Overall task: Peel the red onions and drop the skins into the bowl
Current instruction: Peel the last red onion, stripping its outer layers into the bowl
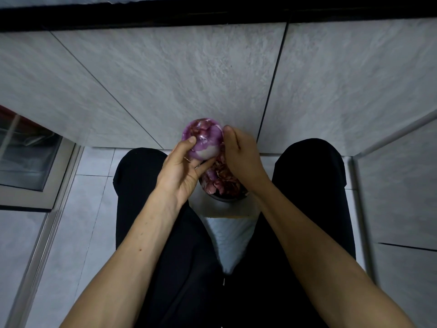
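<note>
A red onion [205,138], partly peeled with shiny purple and white flesh and some dry skin on top, is held above the bowl. My left hand [182,169] grips it from below, thumb on its left side. My right hand [241,152] touches its right side with the thumb at the top edge; the fingers are hidden behind the onion. Under the hands sits a dark bowl [224,198] holding several dry red onion skins [221,179]. Most of the bowl's rim is hidden by my hands.
I sit with my black-trousered knees [139,176] on either side of the bowl, above a pale tiled floor [94,209]. A grey tiled wall [165,79] rises just behind. A framed glass panel [30,157] stands at the left, another wall at the right.
</note>
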### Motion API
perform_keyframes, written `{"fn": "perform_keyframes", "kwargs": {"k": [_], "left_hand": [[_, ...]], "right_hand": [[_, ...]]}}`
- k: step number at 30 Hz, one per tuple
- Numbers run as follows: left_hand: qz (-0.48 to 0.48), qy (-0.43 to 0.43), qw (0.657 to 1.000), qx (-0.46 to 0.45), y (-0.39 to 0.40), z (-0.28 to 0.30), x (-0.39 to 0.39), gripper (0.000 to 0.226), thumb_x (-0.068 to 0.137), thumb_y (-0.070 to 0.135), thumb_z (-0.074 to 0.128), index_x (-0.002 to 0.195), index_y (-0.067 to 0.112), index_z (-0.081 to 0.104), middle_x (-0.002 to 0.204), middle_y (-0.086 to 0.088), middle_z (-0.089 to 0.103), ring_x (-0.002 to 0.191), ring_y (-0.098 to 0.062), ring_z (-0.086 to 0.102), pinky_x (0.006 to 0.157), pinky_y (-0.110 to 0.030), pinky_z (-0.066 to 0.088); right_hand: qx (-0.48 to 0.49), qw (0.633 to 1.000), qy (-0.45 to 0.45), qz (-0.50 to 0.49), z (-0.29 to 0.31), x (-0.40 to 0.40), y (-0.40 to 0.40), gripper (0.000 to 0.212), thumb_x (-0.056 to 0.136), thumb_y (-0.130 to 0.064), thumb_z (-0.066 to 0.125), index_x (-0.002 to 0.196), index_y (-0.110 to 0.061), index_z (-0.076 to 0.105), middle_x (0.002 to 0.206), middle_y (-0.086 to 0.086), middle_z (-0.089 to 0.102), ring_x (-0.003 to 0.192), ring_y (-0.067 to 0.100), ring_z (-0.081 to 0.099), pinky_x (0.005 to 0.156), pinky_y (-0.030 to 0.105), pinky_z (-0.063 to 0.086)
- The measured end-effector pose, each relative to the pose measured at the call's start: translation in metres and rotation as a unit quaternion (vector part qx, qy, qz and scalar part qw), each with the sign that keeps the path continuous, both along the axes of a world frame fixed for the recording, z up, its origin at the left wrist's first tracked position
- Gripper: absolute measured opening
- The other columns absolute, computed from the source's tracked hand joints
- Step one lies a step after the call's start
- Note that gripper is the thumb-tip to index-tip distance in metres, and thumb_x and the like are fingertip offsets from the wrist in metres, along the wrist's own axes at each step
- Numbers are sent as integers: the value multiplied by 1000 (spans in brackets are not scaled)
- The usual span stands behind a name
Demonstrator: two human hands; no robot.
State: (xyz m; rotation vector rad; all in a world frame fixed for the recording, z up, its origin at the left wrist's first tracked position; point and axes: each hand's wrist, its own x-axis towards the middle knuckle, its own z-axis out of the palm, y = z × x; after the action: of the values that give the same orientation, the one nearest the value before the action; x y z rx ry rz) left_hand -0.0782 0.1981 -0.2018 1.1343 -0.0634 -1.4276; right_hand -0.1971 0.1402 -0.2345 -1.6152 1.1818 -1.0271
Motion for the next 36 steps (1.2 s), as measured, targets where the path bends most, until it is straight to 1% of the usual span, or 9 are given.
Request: {"fn": "perform_keyframes", "kwargs": {"k": [4, 11, 13, 15, 18, 22, 29, 33, 36], "left_hand": [[-14, 16, 1000, -2, -1, 3, 0, 20, 96, 15, 56, 110, 2, 61, 93, -16, 75, 81, -24, 75, 67, -30, 60], [23, 52, 998, -13, 0, 6, 6, 46, 80, 23, 65, 120, 3, 54, 87, -13, 73, 69, -18, 72, 60, -25, 59], [23, 27, 999, -10, 1, 4, 10, 36, 83, 22, 65, 114, 5, 56, 85, -10, 73, 68, -17, 72, 61, -25, 59], [18, 3, 1000, 3, 1, 4, 9, 16, 94, 17, 60, 106, 7, 58, 83, -9, 74, 69, -18, 73, 61, -26, 59], [17, -21, 1000, 16, 1, 4, 5, 8, 97, 12, 58, 101, 6, 61, 80, -9, 76, 74, -21, 75, 62, -29, 60], [19, -29, 999, 24, 0, -1, 6, 8, 96, 10, 60, 103, 5, 62, 79, -8, 77, 79, -24, 75, 65, -31, 61], [14, -36, 998, 40, -1, -5, 8, 25, 95, 9, 63, 117, -1, 58, 85, -12, 76, 83, -27, 75, 66, -34, 62], [22, -52, 997, 53, 0, -7, 11, 48, 94, 9, 65, 137, -7, 50, 99, -16, 72, 87, -28, 75, 68, -36, 62], [18, -59, 997, 56, 0, -8, 13, 52, 94, 9, 66, 140, -8, 47, 108, -19, 70, 91, -28, 74, 70, -36, 62]], "right_hand": [[128, 984, -123, 18, 4, -3, -2, 40, 104, -17, 38, 64, -18, 43, 55, -3, 39, 51, 9, 36, 49, 25, 29], [368, 862, -344, -55, 19, -14, -20, 38, 100, -19, 43, 62, -18, 43, 46, -5, 29, 37, 7, 24, 38, 19, 13], [336, 911, -233, -54, 17, -22, -30, 39, 98, -21, 43, 60, -18, 46, 48, -3, 34, 39, 10, 28, 40, 21, 20], [218, 976, 23, -14, 5, -25, -34, 42, 98, -19, 42, 56, -15, 44, 51, 0, 40, 47, 14, 36, 47, 27, 27], [68, 958, 269, 70, -12, -19, -35, 52, 101, -17, 42, 50, -9, 30, 50, 2, 33, 52, 17, 35, 56, 30, 23], [72, 948, 306, 40, -37, -11, -45, 52, 94, -27, 56, 51, -17, 28, 50, -1, 30, 48, 15, 34, 48, 28, 21], [112, 933, 332, 77, -59, -9, -62, 44, 79, -28, 75, 57, -21, 38, 61, 0, 44, 65, 20, 50, 59, 28, 35], [124, 928, 340, 89, -62, -8, -65, 50, 86, -28, 70, 49, -17, 38, 51, 0, 39, 49, 14, 39, 54, 26, 33], [119, 910, 379, 114, -60, -8, -62, 49, 98, -30, 53, 54, -13, 40, 56, 2, 42, 54, 16, 44, 58, 28, 36]]}}
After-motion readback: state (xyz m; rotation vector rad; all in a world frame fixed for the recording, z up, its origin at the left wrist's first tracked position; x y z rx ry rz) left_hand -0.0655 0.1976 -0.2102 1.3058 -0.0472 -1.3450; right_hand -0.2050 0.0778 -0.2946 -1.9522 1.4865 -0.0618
